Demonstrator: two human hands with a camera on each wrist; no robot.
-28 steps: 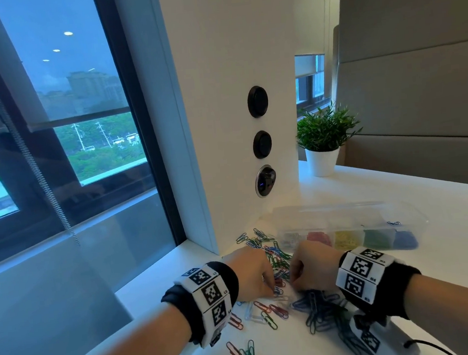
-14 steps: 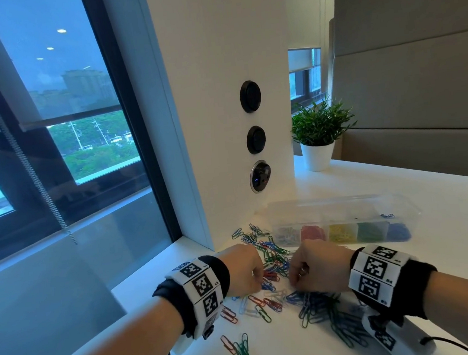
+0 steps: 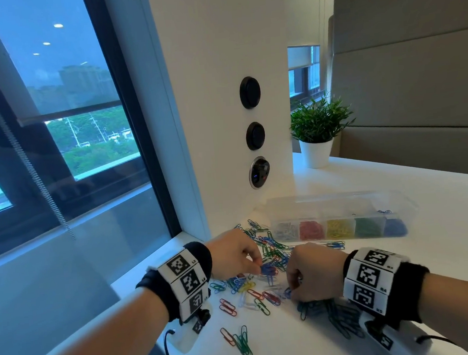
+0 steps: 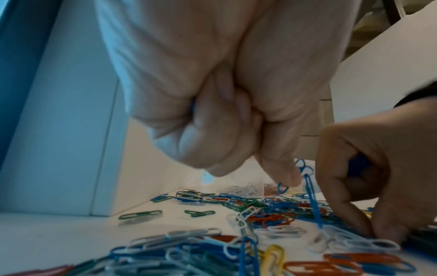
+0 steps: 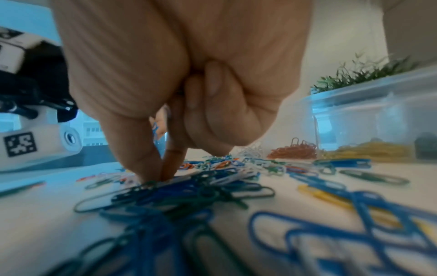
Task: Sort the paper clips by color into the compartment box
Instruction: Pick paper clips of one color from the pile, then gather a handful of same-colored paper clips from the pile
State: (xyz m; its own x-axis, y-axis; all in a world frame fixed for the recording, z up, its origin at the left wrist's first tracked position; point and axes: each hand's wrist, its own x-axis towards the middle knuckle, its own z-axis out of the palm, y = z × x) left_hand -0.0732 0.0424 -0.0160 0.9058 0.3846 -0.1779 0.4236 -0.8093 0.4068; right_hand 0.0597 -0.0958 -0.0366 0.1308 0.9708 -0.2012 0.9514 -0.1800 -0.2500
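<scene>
My left hand (image 3: pixel 235 258) sits low and centre in the head view, fingers curled, pinching a blue clip (image 4: pixel 282 187) between thumb and forefinger; that clip trails a short chain of blue clips (image 4: pixel 309 188) down into the pile (image 3: pixel 265 262). My right hand (image 3: pixel 312 274), just right of it, has thumb and forefinger narrowed onto clips at the table (image 3: pixel 442 215), with more blue ones tucked in its curled fingers, as the left wrist view shows at its right edge.

The box (image 3: pixel 341 219) lies right of centre, well apart from both hands, its five cells already holding white, red, yellow, green and blue.

My worry is the tangle. If I lift the left hand, the linked blue clips could drag a white or red one up with them, and that stray would land in the blue cell at the far right end. The right pinch sits where dark green and blue overlap; in this bluish light I could easily mistake one for the other. A full fist may also shed clips on the way across.
</scene>
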